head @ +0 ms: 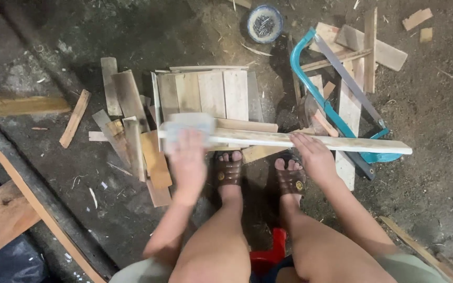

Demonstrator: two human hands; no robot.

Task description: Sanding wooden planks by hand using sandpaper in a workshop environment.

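Far to the left of the grip, long planks (6, 215) lie on the dirty floor (436, 173), and nearer in a loose heap of short wood offcuts (132, 131) sits just left of the left hand (189, 160). That hand is blurred; its fingers curl over a pale sanding block (187, 128) pressed down on the left end of a long pale wooden strip (310, 141), so the hold looks closed around the block, though the blur hides the exact finger positions. The strip runs almost level from under the block out to the right, passing over a small panel of joined boards (211, 94) that lies just beyond the hands. Below the strip, between the two hands, both feet in brown sandals (229, 170) show, with a red stool (271, 251) under the person's knees. The right hand (313, 157) lies flat and open on the strip right of its middle, palm down, fingers spread along the wood, pinning it rather than clasping it. Beyond and to the right of this hand a teal-framed hacksaw (336, 99) rests across more wood scraps (368, 47), its handle touching the strip's far right end. Above the hands, further away, stands a small round tin of nails (264, 23).
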